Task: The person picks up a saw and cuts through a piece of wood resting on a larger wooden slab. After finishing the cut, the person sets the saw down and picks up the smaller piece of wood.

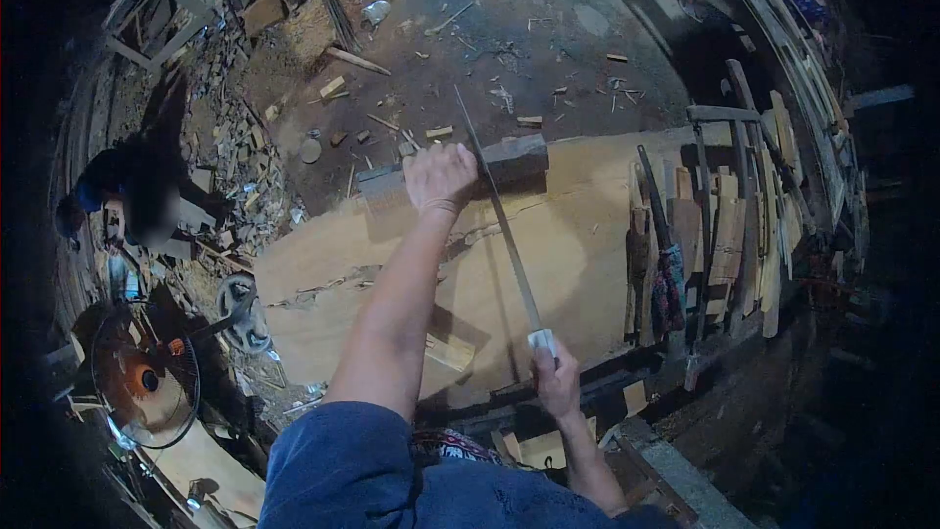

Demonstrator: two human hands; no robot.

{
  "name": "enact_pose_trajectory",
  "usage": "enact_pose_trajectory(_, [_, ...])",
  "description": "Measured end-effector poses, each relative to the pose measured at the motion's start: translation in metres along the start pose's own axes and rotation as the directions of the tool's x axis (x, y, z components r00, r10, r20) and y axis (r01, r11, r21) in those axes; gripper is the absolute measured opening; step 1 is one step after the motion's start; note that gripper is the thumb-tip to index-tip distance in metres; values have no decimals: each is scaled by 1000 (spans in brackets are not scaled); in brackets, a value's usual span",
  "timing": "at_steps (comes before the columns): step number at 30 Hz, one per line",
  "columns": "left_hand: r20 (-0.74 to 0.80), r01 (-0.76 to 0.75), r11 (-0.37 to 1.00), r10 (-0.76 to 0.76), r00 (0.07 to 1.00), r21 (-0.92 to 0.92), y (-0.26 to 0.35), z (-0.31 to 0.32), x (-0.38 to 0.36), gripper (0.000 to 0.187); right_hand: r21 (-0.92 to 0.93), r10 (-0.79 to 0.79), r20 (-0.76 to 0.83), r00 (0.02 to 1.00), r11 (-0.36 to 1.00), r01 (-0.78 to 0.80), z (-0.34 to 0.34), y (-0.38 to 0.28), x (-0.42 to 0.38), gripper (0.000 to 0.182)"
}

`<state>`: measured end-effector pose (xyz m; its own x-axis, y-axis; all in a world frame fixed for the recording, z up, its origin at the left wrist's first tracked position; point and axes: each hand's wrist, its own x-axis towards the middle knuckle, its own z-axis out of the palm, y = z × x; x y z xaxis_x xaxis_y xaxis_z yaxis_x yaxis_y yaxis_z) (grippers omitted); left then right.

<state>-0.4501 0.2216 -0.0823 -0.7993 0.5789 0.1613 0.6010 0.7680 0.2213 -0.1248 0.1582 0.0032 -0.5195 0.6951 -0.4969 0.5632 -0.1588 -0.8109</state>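
Observation:
My left hand [440, 176] is closed over the top of a dark wooden block [514, 159], which lies across the far edge of a big wooden slab [558, 245]. In my right hand [558, 382] is the pale handle of what looks like a handsaw [511, 253]. Its long narrow blade points away from me and crosses the block just right of my left hand. I cannot make out its teeth or how deep it sits in the wood. A small wood offcut [450, 351] lies on the slab below my left forearm.
Wooden strips [725, 235] stand in a rack on the right, with a patterned cloth [671, 284] hanging there. A fan [147, 372] stands at lower left, near a metal wheel [243, 313]. Another person [137, 186] is at far left. Wood scraps litter the floor [421, 59].

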Motion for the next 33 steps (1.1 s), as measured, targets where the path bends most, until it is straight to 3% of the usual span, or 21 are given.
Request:
enact_pose_trajectory(2, [-3, -4, 1000, 4, 1000, -17, 0, 0, 0, 35, 65, 50, -7, 999, 997, -49, 1, -15, 0, 44])
enact_pose_trajectory(4, [5, -2, 1000, 3, 1000, -30, -1, -2, -3, 36, 55, -110, 34, 993, 993, 108, 5, -15, 36, 41])
enact_pose_trajectory(7, [91, 0, 998, 6, 996, -62, 2, -8, 1, 36, -21, 0, 56, 998, 1000, 1, 27, -34, 88, 39])
enact_pose_trajectory(9, [22, 0, 999, 1, 1000, -48, 1, -7, 1, 36, -69, -63, -67, 996, 996, 59, 39, -41, 94, 37])
enact_pose_trajectory(13, [115, 24, 1000, -21, 993, -20, 4, -10, 4, 36, -92, 45, -49, 998, 995, -50, 12, -41, 32, 35])
enact_pose_trajectory(15, [101, 25, 1000, -24, 995, -17, 2, -6, 2, 37, 0, -22, -53, 998, 1000, 22, 1, -20, 3, 38])
enact_pose_trajectory(19, [102, 2, 998, 4, 995, -56, 1, -7, 1, 36, -45, -72, -26, 997, 996, 71, 27, 9, 53, 32])
enact_pose_trajectory(21, [-1, 4, 998, -4, 1000, -63, 1, -4, -1, 37, 18, -89, -45, 995, 996, 90, 34, 2, 68, 32])
enact_pose_trajectory(24, [55, 37, 999, -37, 998, -2, 4, -4, -1, 37, -38, 13, -55, 998, 999, -15, 12, -27, 45, 32])
enact_pose_trajectory(27, [60, 48, 999, -47, 997, -9, 3, -2, 3, 38, -100, -22, -85, 996, 995, 13, -12, -3, -20, 32])
enact_pose_trajectory(29, [88, 38, 999, -40, 995, 20, 3, -3, 0, 39, -113, -180, -149, 972, 980, 165, -14, 7, -42, 33])
enact_pose_trajectory(31, [58, 15, 1000, -16, 998, 24, 1, 3, 1, 39, -57, -27, -2, 1000, 998, 27, -6, 6, -2, 34])
enact_pose_trajectory(33, [39, -4, 999, 2, 999, 45, 0, 3, -1, 41, 42, -107, 8, 994, 993, 107, 20, -11, 63, 34])
